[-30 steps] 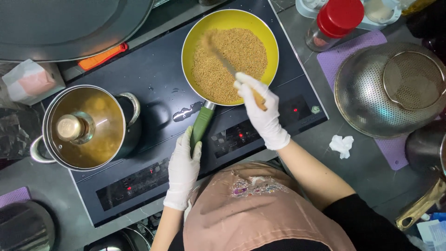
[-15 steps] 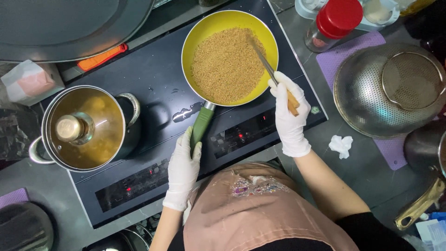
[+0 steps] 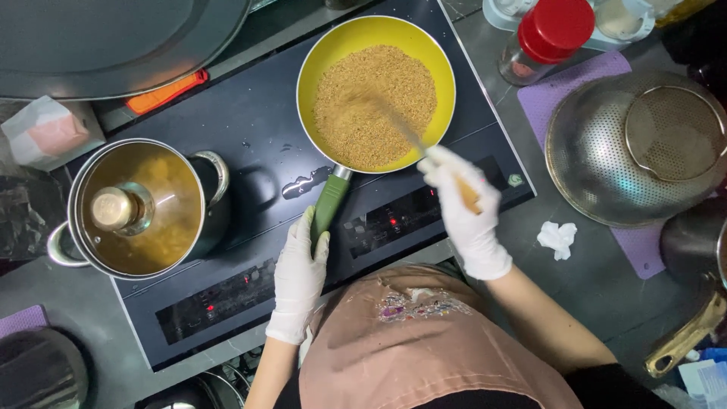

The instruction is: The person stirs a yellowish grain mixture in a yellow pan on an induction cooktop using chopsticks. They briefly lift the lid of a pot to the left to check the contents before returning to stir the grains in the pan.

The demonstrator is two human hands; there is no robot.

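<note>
My left hand (image 3: 297, 282) clasps the yellow pan's green handle (image 3: 328, 208), steadying it; my right hand (image 3: 463, 213) grips a wooden-handled utensil (image 3: 424, 151) in the grains.

off to the left on the black cooktop (image 3: 250, 136) there's a steel pot (image 3: 140, 208) with a glass lid and a round knob, and behind it a big grey lid (image 3: 113, 42) with an orange strip (image 3: 166, 92) just under its edge. on the right a perforated metal colander (image 3: 632, 148) with a small mesh strainer (image 3: 674, 132) inside sits on a purple mat (image 3: 553, 95), near a red-capped jar (image 3: 549, 38). a crumpled white tissue (image 3: 556, 238) lies on the grey surface (image 3: 591, 295) below the colander.
</note>
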